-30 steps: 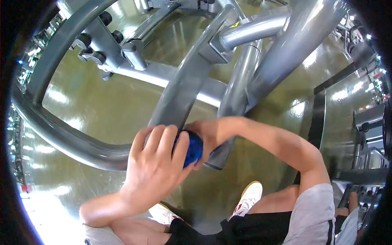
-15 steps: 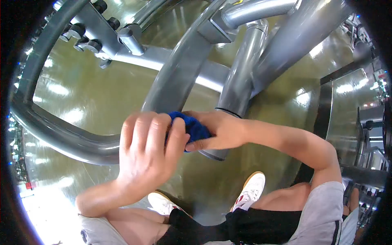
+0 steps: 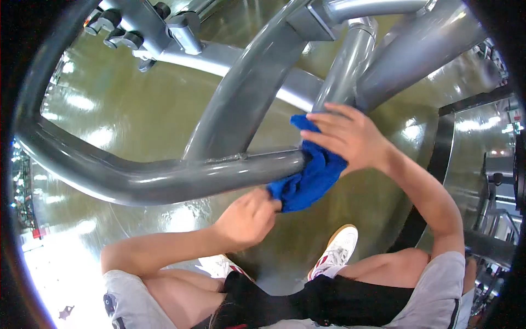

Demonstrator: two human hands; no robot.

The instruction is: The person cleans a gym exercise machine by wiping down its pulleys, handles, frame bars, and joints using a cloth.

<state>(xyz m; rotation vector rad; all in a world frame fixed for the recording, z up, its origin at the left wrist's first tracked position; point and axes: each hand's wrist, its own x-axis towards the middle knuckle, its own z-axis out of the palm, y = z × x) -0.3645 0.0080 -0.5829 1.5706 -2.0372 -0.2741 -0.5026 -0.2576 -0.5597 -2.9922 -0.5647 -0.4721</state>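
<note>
Gripping blue cloth [image 3: 313,178], both hands' fingers [image 3: 268,204], grey tube [image 3: 219,176], shiny floor [image 3: 148,120], apparently gym.

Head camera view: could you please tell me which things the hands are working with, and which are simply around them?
In use:
- crumpled blue cloth, held by the left hand and right hand
- curved grey metal tube, the cloth against its end

Just around:
- thick slanting grey metal post
- glossy olive floor
- white shoes, worn

blue cloth [image 3: 313,178], crumpled, against the end of a grey tube [image 3: 219,178]
</note>
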